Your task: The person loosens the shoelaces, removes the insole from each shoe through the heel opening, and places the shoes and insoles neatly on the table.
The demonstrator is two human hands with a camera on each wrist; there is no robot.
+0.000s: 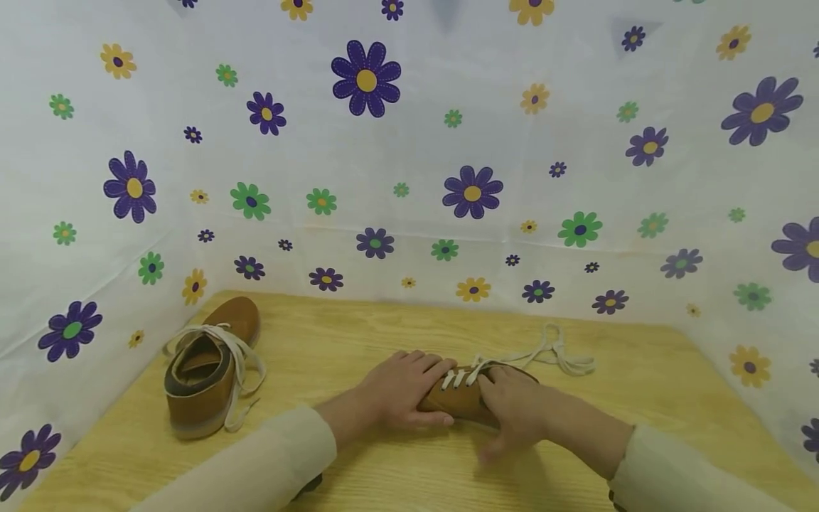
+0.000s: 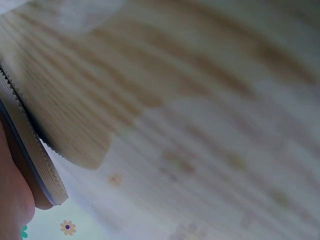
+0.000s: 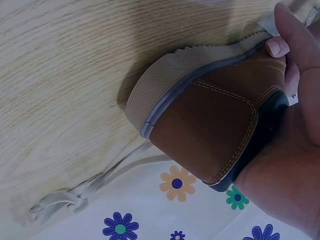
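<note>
A brown lace-up shoe (image 1: 463,404) with pale laces lies on the wooden table between both hands, its toe pointing left. My left hand (image 1: 406,391) grips the toe, fingers over the top and thumb along the near side. Over the shoe's opening lies my right hand (image 1: 520,404), its fingers bent down over the edge with their tips hidden. The right thumb sticks out, blurred, away from the near side. In the right wrist view the shoe's heel (image 3: 205,130) and ribbed sole show below that hand. Only the sole edge (image 2: 37,145) appears in the left wrist view.
A matching brown shoe (image 1: 200,409) stands at the left of the table, laces hanging loose. Long loose lace ends (image 1: 569,363) trail behind the held shoe to the right. A white flower-print sheet (image 1: 409,149) encloses the wooden table (image 1: 333,334) at the back and sides.
</note>
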